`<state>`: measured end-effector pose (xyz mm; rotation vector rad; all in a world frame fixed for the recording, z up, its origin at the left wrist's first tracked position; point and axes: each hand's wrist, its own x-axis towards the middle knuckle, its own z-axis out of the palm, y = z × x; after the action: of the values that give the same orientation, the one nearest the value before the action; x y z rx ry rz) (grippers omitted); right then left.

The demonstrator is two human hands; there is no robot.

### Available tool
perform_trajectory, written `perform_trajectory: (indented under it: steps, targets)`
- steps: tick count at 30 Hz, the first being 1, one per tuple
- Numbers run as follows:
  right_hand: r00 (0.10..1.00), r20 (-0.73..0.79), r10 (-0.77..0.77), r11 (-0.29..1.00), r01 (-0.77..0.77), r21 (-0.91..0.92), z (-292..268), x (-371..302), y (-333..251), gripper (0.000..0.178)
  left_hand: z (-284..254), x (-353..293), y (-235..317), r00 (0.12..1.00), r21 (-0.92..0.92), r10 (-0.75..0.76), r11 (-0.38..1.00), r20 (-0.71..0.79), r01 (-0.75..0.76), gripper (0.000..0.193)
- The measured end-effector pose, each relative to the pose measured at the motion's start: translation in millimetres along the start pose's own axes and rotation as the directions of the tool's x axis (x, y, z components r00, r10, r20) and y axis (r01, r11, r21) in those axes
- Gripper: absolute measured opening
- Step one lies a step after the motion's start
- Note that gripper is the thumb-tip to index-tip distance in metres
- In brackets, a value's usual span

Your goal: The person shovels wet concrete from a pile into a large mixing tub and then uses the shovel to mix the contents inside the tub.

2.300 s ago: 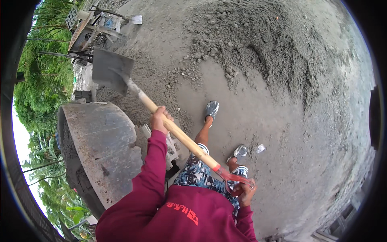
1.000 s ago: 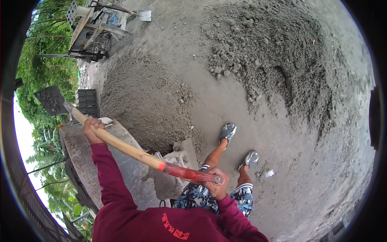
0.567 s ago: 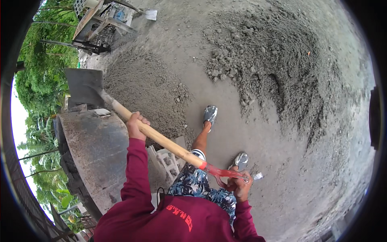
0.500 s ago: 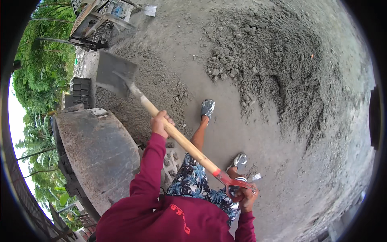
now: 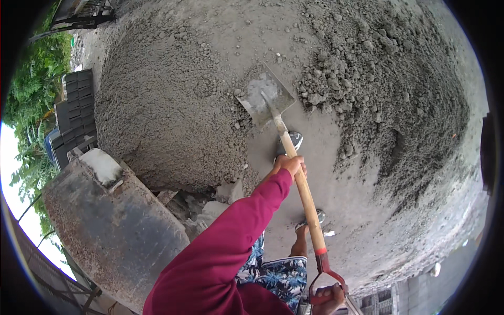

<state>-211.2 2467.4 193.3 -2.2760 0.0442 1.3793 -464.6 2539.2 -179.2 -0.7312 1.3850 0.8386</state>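
Both my hands are on a shovel [image 5: 303,194] with a pale wooden shaft, a red grip and a square metal blade. My left hand [image 5: 292,166] wraps round the shaft a little behind the blade. At the lower right, my right hand [image 5: 331,298] is closed on the red D-shaped handle. The blade [image 5: 266,94] is low over the grey ground, between two heaps, with pale grey residue on its face. To its right lies a heap of clumpy, damp grey mix [image 5: 388,89]; to its left spreads a broader grey gravelly heap [image 5: 163,100].
A rusty metal drum or trough [image 5: 115,226] stands at the lower left, with broken blocks [image 5: 210,212] beside it. Dark stacked crates or blocks [image 5: 79,100] are at the left edge, before green plants. My feet, one by the shovel shaft, stand between the heaps.
The shovel blade has swung from the upper left, above the left heap, to the right and down between the heaps. My left arm has reached across to the right; my view has turned.
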Motion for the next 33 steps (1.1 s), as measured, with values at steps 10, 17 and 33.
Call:
perform_trajectory:
  steps: [10, 17, 33]
  targets:
    - [0.868, 0.469, -0.161, 0.987, 0.142, 0.075, 214, 1, 49, 0.021, -111, 48, 273, 0.952, 0.048, 0.298, 0.954, -0.070, -0.295, 0.012]
    - [0.737, 0.617, -0.275, 0.961, 0.226, 0.160, 105, -14, 33, 0.021, -128, -111, 243, 0.847, -0.039, 0.528, 0.847, -0.062, -0.530, 0.013]
    - [-0.345, 0.742, -0.575, 0.405, 0.668, 0.625, -122, -9, 21, 0.029, -317, -597, -52, -0.028, -0.249, 0.988, -0.065, -0.150, -0.966, 0.021]
